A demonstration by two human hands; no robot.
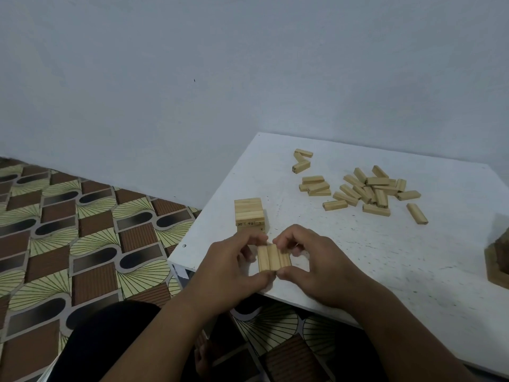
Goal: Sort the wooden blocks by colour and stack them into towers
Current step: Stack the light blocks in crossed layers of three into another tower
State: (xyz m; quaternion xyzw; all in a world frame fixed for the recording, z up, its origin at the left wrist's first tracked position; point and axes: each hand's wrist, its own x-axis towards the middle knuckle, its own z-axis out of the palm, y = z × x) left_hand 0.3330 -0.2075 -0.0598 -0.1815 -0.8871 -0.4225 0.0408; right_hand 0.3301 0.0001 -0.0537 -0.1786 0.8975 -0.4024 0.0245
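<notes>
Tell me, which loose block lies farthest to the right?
The lone block, lying apart from the big pile, nearest the table's right side.

Head view, steeply down, table [413, 257] seemingly close

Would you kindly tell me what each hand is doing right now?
Left hand: pinching the row of three blocks from its left side.
Right hand: pinching the same row from its right side.

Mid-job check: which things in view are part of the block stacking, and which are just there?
In the job:
row of three blocks, gripped by left hand and right hand
started tower
loose blocks

Just there:
white table
patterned floor mat
wooden object at the right edge, cut off
</notes>
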